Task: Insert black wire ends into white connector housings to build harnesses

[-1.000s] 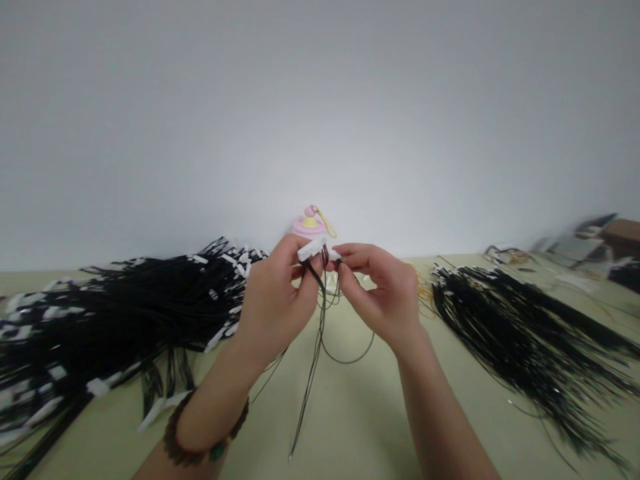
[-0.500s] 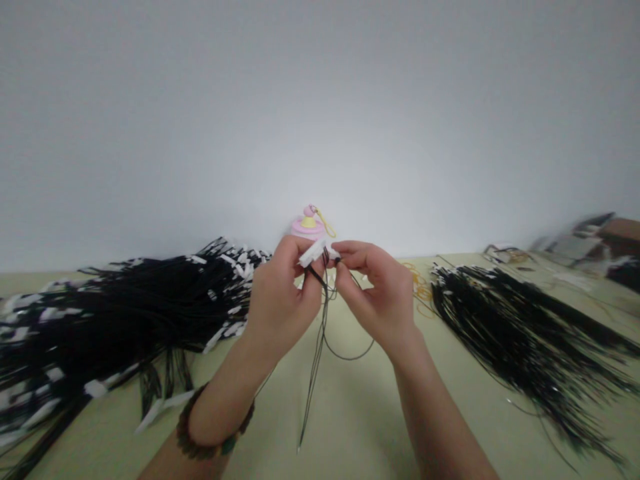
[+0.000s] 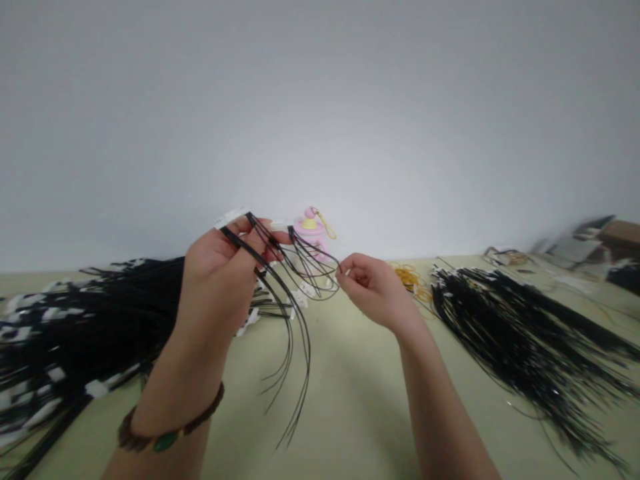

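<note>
Left hand [image 3: 217,273] holds 2 connectors [image 3: 233,217], right hand [image 3: 377,290] pinches wire [image 3: 329,255] from 1, all above the table [image 3: 360,400]. Open room lies between 2 piles [image 3: 115,313], back to the wall [image 3: 320,100].

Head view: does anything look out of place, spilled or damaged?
One wire juts sideways from the right pile, whose others mostly run together. The pink item, amid wiring, also looks out of place. The held connectors show no clear damage, though fine detail is blurred.
</note>
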A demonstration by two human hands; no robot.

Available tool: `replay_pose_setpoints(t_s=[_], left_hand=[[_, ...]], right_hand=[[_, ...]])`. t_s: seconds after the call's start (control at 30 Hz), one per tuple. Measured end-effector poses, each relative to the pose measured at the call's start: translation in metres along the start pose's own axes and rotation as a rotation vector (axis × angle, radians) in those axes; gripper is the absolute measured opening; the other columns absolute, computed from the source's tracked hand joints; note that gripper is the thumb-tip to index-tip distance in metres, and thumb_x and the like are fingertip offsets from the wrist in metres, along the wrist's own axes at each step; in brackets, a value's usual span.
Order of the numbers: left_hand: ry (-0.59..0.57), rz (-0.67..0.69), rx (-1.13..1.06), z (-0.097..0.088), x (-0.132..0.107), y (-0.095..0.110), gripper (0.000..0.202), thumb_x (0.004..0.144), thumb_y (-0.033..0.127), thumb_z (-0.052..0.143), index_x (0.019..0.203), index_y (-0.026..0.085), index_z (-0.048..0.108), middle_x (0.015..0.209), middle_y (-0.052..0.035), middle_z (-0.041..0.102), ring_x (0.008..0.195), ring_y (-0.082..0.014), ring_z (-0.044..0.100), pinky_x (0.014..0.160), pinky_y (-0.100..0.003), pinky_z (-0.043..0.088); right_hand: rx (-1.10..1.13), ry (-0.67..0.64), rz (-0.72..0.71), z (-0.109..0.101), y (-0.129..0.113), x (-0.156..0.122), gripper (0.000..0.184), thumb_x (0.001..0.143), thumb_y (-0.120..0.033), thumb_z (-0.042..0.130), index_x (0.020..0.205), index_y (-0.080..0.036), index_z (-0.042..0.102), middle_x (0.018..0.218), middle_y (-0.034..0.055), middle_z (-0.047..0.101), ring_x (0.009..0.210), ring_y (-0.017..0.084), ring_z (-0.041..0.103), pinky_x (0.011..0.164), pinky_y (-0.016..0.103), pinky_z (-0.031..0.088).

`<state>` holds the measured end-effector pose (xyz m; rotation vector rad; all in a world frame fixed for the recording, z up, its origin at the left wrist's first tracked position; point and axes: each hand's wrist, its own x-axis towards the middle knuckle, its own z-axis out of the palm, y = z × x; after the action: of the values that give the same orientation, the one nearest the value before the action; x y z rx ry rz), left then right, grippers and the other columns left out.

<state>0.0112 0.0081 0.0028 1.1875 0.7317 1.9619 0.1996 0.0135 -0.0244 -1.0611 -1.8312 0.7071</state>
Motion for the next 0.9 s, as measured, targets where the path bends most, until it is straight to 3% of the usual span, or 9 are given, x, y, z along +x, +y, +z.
replay_pose_setpoints(t_s=[0.1,0.2,0.33,0.5,0.63,0.77,0.9], left_hand=[[-0.091,-0.072,0.017,-0.002,-0.003,0.006,0.006,0.08,0.008,0.062,0.08,0.013,0.066,0.072,-0.002,0.07,0.058,-0.006,0.057,0.056,-0.014,0.048],[-0.173,-0.093,0.0,-0.002,-0.007,0.009,0.005,0.08,0.009,0.064,0.081,0.014,0.065,0.075,-0.0019,0.071,0.059,-0.0064,0.056,0.058,-0.016,0.048],[-0.176,-0.08,0.017,-0.002,-0.009,0.009,0.008,0.079,0.007,0.065,0.083,0.014,0.064,0.073,-0.0007,0.069,0.059,-0.0069,0.054,0.057,-0.017,0.047],[-0.28,-0.1,-0.142,-0.004,-0.01,0.007,0.006,0.082,0.016,0.066,0.086,0.017,0.061,0.075,-0.0006,0.068,0.051,-0.0069,0.052,0.045,-0.019,0.04],[-0.364,-0.162,-0.209,-0.001,-0.013,0.009,0.015,0.08,0.019,0.071,0.087,0.017,0.058,0.073,0.0005,0.069,0.048,-0.0111,0.061,0.048,-0.024,0.048],[-0.344,-0.174,-0.232,0.006,-0.016,0.01,0.014,0.081,0.018,0.069,0.088,0.016,0.058,0.074,0.0006,0.07,0.055,-0.0141,0.068,0.055,-0.026,0.056],[-0.26,-0.141,-0.17,0.009,-0.015,0.007,0.012,0.082,0.018,0.066,0.088,0.017,0.055,0.077,-0.0008,0.07,0.058,-0.014,0.069,0.06,-0.025,0.058]], right_hand=[[0.184,-0.001,0.087,0.003,0.001,0.003,0.019,0.086,-0.037,0.052,0.082,-0.019,0.052,0.052,-0.0067,0.056,0.037,0.006,0.05,0.038,0.015,0.034],[0.352,0.072,0.13,0.005,0.002,0.008,0.025,0.084,-0.042,0.056,0.081,-0.018,0.051,0.061,-0.0024,0.064,0.048,0.009,0.063,0.041,0.015,0.042],[0.536,0.181,0.15,0.005,0.004,0.014,0.027,0.077,-0.04,0.066,0.081,-0.017,0.052,0.067,-0.0005,0.067,0.061,0.012,0.07,0.049,0.018,0.052],[0.726,0.18,0.137,0.003,0.003,0.014,0.025,0.073,-0.034,0.072,0.08,-0.018,0.054,0.069,0.0001,0.071,0.068,0.014,0.072,0.057,0.021,0.057],[0.854,0.18,0.138,0.002,0.001,0.014,0.015,0.071,-0.023,0.067,0.079,-0.017,0.056,0.073,0.0026,0.073,0.076,0.015,0.073,0.065,0.024,0.059],[0.857,0.187,0.162,0.002,0.001,0.014,0.017,0.069,-0.018,0.064,0.083,-0.017,0.055,0.079,0.0048,0.073,0.079,0.016,0.072,0.067,0.027,0.059],[0.642,0.289,0.119,0.003,0.009,0.015,0.033,0.065,-0.019,0.061,0.097,-0.019,0.052,0.104,0.0077,0.067,0.089,0.018,0.069,0.071,0.032,0.058]])
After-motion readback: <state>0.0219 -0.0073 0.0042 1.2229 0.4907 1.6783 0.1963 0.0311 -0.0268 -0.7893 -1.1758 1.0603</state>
